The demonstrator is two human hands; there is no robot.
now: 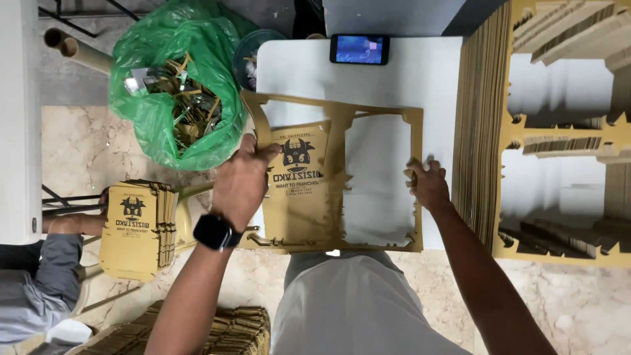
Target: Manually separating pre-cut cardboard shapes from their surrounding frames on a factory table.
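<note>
A die-cut cardboard sheet (342, 177) in mustard yellow lies flat on the white bench (420, 72), just in front of the person's body. Its right half is an empty frame through which the bench shows; its left half still carries a printed panel (297, 190) with a black cartoon head and dark lettering. The left hand (242, 181), with a black watch (214, 231) on the wrist, rests on the sheet's left edge, its fingers curled closed over the panel's border. The right hand (428, 184) has its fingers closed on the frame's right strip. The sheet's near edge overhangs the bench rim slightly, and bare white surface stays open beyond its far edge, up to a dark phone (359, 49) with a lit blue screen. Just right of the frame stands a tall stack of yellow sheets (478, 125) seen edge-on, leaving little room on that side, with more cut sheets (565, 144) piled beyond it. To the left, a green plastic bag (174, 79) holds cardboard scraps. Lower left, a pile of punched-out printed panels (139, 227) of the same yellow sits by another person's grey sleeve (33, 289). Another bundle of cardboard (230, 329) lies on the marble floor (85, 144).
</note>
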